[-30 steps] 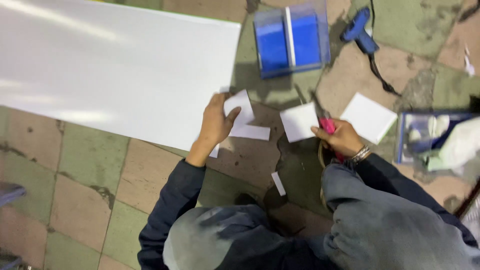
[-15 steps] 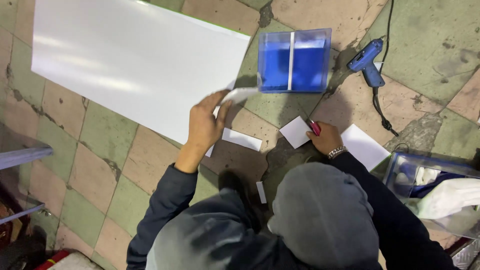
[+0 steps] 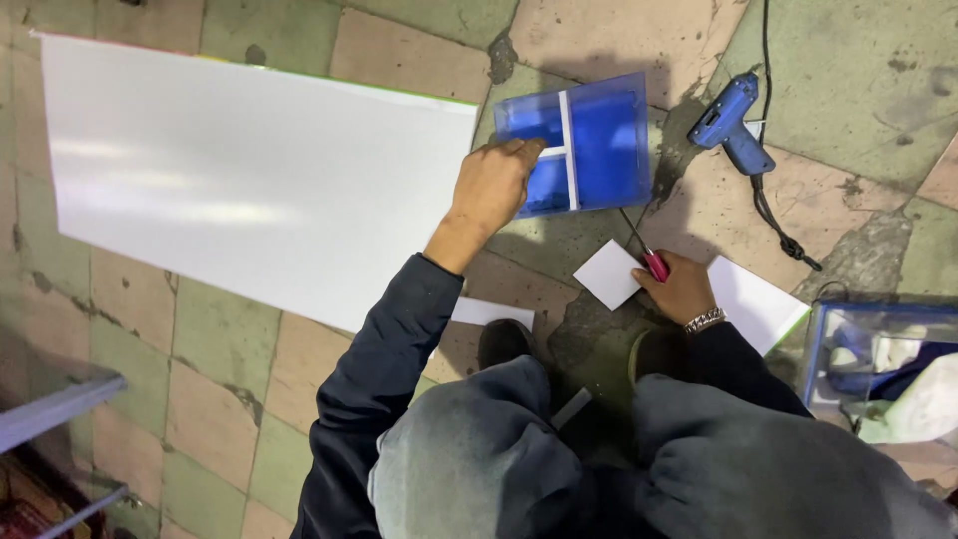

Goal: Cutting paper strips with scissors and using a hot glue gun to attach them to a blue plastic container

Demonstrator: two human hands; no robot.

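Blue box (image 3: 599, 140) on the floor tiles already has white dividers, and the left hand (image 3: 491, 190) presses another small white strip into it, while the right hand (image 3: 682, 287) grips red-handled scissors (image 3: 647, 255) beside cut white cards (image 3: 609, 273), so fitting seems unfinished.

Left hand (image 3: 494, 190) stretched forward, fingers curled, gripping — right hand (image 3: 681, 286) held close, fingers closed, bracelet at wrist.

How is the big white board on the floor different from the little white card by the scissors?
The big white board is long and spreads over many tiles; the little white card covers part of one. Nobody touches the board; the right hand rests against the card. Both are flat, white and rectangular.
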